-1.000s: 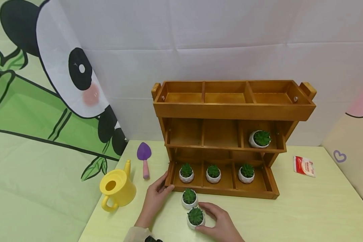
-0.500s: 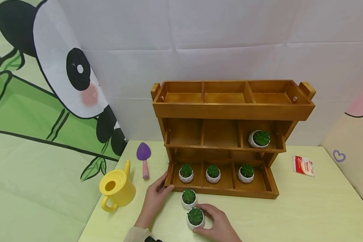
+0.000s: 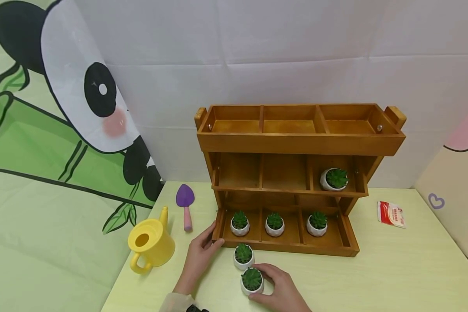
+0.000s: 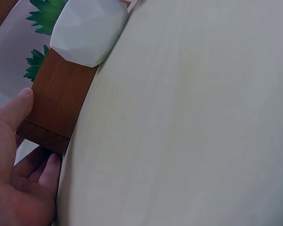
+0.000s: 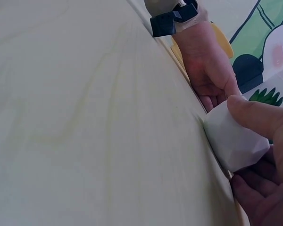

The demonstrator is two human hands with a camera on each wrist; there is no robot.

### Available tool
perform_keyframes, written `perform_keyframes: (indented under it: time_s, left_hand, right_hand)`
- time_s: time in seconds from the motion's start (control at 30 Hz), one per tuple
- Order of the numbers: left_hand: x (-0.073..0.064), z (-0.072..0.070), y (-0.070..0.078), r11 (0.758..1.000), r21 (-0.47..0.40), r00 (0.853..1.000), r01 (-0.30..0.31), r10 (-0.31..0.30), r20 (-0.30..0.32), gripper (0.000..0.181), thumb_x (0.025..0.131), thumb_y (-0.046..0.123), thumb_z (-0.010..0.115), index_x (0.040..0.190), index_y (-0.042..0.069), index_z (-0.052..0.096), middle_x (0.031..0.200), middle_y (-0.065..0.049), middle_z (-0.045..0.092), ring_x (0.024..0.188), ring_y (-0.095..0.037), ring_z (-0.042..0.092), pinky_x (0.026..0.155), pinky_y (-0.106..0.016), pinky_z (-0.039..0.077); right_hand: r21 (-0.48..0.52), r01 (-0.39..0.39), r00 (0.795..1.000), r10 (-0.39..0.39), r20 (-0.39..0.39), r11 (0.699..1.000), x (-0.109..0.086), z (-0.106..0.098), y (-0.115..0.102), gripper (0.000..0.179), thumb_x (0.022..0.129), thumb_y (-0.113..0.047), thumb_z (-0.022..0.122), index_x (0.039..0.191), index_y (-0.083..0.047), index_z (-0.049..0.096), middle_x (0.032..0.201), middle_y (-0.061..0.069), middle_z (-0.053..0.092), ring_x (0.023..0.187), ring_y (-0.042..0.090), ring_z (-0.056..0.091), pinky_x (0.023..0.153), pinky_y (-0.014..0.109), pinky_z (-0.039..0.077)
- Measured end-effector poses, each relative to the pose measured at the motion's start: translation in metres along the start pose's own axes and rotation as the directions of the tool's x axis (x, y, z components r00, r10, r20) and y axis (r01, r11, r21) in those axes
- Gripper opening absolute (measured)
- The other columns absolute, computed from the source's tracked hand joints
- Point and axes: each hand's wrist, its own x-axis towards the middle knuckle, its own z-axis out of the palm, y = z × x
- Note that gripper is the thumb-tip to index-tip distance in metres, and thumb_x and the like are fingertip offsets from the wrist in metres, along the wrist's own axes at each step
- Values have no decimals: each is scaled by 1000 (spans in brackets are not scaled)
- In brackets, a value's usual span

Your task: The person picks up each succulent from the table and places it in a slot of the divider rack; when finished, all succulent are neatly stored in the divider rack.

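My left hand (image 3: 201, 251) grips the front left corner of a brown three-tier wooden shelf (image 3: 302, 144). In the left wrist view, the thumb lies on the shelf's front board (image 4: 61, 94), with curled fingers at its end. My right hand (image 3: 281, 286) holds the nearer potted succulent (image 3: 252, 281) by its white faceted pot, thumb on one side and fingers on the other. That pot stands upright on the table, just in front of another potted succulent (image 3: 243, 255). Three more succulents stand in the bottom tier, one per compartment; another potted succulent (image 3: 334, 179) sits in the middle tier's right compartment.
A yellow watering can (image 3: 152, 242) stands on the table's left side. Behind it lies a toy trowel (image 3: 186, 207) with a purple blade and pink handle. To the shelf's right is a red and white packet (image 3: 391, 214). A pale cloth wall rises behind.
My right hand has shifted slightly left around the nearer pot. My left hand and the shelf look unmoved.
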Motion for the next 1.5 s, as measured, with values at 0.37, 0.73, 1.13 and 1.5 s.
perform_keyframes:
  time_s: [0.37,0.73,1.13,1.5]
  left_hand:
    - [-2,0,2,1000,-2,1000,-2,2,1,63,94,21,81,152,15,57,154,-4,53,141,-28,50,109,-30,47]
    - [-2,0,3,1000,10,1000,-7,7,-5,63,94,19,81,152,14,57,154,-3,53,141,-27,50,110,-32,47]
    - [-2,0,4,1000,10,1000,-6,6,-3,62,95,18,80,152,13,57,155,-3,52,141,-27,49,109,-30,47]
    - [-1,0,2,1000,-4,1000,-7,7,3,63,94,20,81,152,13,57,155,-1,52,142,-26,48,110,-30,46]
  right_hand:
    - [48,49,998,-46,-44,998,-2,-4,3,61,82,-47,89,134,-23,68,133,-3,66,127,22,61,106,32,53]
    - [125,37,994,-25,-102,991,-4,-27,-10,63,81,-39,92,135,-15,69,133,2,67,126,29,62,103,35,55]
    - [132,64,983,-40,-177,989,2,-73,-39,66,78,-28,95,136,-12,68,134,8,67,122,31,66,101,37,56]
    - [14,124,964,-117,-238,992,12,-110,-62,64,79,-28,95,136,-17,70,137,5,66,123,28,65,102,43,56]
